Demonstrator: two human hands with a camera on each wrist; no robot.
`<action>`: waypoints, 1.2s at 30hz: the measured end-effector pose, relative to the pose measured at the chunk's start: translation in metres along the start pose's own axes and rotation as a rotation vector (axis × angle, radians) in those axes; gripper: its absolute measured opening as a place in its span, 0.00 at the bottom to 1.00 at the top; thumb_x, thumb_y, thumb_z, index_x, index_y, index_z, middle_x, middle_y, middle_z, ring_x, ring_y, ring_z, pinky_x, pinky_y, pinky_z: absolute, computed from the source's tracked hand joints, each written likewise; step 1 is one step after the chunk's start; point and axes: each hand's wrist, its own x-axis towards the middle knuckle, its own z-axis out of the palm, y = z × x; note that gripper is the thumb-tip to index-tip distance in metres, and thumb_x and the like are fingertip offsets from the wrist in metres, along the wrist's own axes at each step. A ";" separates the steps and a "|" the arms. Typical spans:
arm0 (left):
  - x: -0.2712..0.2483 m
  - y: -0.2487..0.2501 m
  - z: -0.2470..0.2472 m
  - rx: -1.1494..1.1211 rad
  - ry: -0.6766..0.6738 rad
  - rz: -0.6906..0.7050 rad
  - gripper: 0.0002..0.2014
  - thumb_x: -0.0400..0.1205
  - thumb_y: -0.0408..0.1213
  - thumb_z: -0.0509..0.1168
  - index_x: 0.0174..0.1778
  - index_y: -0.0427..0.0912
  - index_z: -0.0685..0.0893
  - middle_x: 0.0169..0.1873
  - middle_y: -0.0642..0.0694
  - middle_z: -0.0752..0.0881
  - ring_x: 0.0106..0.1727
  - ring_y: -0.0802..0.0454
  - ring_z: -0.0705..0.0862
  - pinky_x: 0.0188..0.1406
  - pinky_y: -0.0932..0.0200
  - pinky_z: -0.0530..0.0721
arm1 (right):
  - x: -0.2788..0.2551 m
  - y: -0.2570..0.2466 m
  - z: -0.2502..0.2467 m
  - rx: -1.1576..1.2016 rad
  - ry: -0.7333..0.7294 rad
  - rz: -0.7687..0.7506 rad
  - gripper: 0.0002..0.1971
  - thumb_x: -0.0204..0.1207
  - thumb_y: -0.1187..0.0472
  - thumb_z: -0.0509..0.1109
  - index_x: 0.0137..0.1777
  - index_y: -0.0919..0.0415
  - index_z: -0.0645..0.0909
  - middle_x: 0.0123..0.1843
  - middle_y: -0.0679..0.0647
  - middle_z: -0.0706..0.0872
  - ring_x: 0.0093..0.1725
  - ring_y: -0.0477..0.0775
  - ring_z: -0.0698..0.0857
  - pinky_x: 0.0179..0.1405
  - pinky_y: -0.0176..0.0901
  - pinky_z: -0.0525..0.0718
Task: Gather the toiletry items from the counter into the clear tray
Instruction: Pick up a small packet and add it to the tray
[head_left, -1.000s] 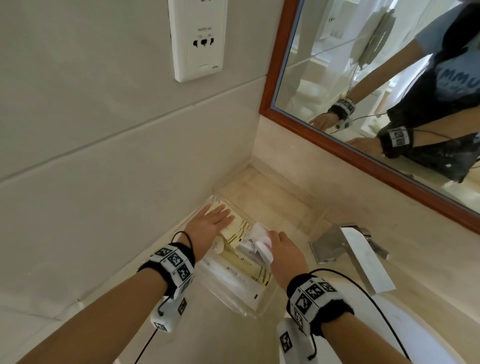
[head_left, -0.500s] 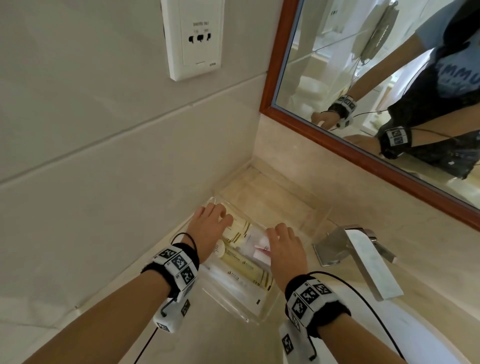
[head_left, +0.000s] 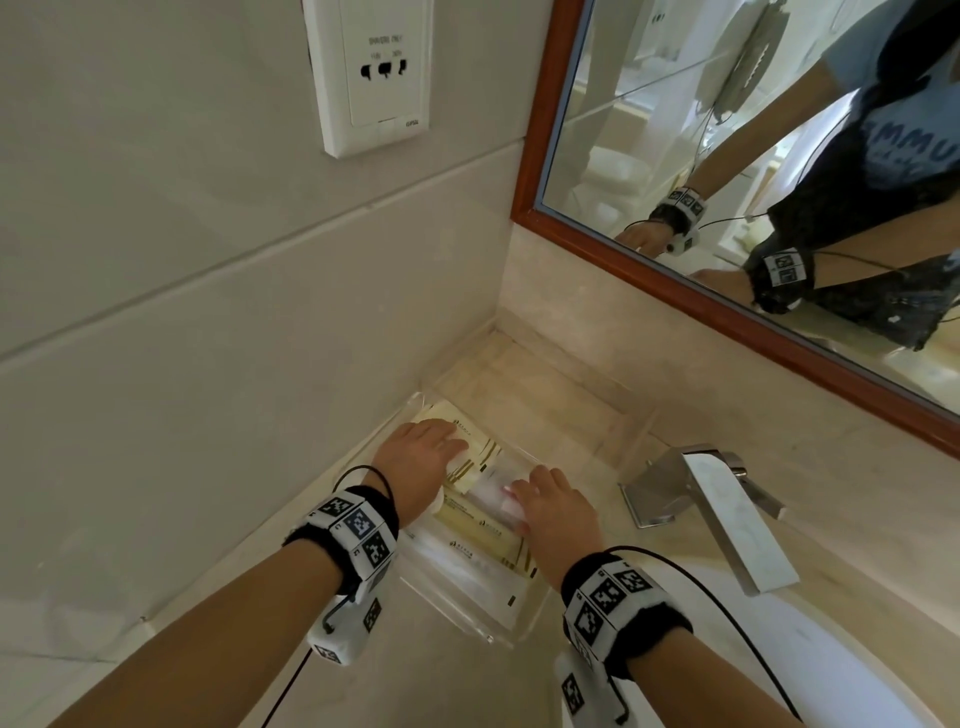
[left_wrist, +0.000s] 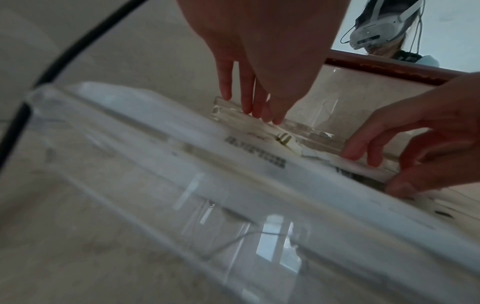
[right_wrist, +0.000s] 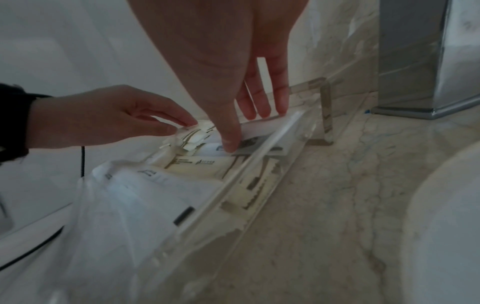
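Observation:
A clear tray (head_left: 462, 610) stands in the counter's corner against the left wall. Cream sachets (head_left: 485, 525) and long white packets (head_left: 470, 571) lie flat inside it. My left hand (head_left: 428, 449) rests with straight fingers on the sachets at the tray's far left. My right hand (head_left: 543, 493) lies beside it, fingers straight, pressing a small white pack (head_left: 496, 493) down onto the pile. In the right wrist view the thumb (right_wrist: 230, 142) pushes on that pack inside the tray rim (right_wrist: 262, 146), and the left hand (right_wrist: 166, 125) touches the sachets. Neither hand grips anything.
A chrome faucet (head_left: 717, 499) stands just right of the tray, with the white basin (head_left: 841, 654) in front of it. Tiled wall with a socket plate (head_left: 369, 73) closes the left side. A wood-framed mirror (head_left: 727, 130) hangs behind the counter.
My right hand brought the small white pack down into the tray and let go; its fingers now lie flat on it. The left hand stayed on the sachets.

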 end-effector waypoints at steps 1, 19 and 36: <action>0.000 0.000 0.001 0.004 0.009 0.000 0.27 0.45 0.23 0.81 0.40 0.44 0.92 0.43 0.42 0.93 0.44 0.47 0.92 0.40 0.53 0.90 | 0.000 0.001 0.001 0.002 -0.004 0.003 0.24 0.79 0.68 0.65 0.75 0.58 0.70 0.70 0.56 0.73 0.71 0.58 0.72 0.64 0.49 0.78; -0.003 0.050 -0.058 0.153 0.025 -0.032 0.24 0.53 0.27 0.80 0.46 0.44 0.89 0.46 0.41 0.90 0.42 0.42 0.90 0.43 0.47 0.88 | -0.029 0.018 -0.060 0.112 0.154 0.076 0.16 0.83 0.59 0.62 0.68 0.61 0.73 0.68 0.57 0.75 0.67 0.56 0.76 0.60 0.48 0.82; 0.042 0.288 -0.061 0.060 0.169 0.321 0.21 0.53 0.25 0.78 0.41 0.43 0.89 0.39 0.42 0.89 0.39 0.42 0.89 0.39 0.50 0.87 | -0.234 0.165 -0.063 0.115 0.279 0.412 0.15 0.83 0.59 0.63 0.68 0.60 0.73 0.66 0.56 0.76 0.62 0.59 0.81 0.54 0.49 0.83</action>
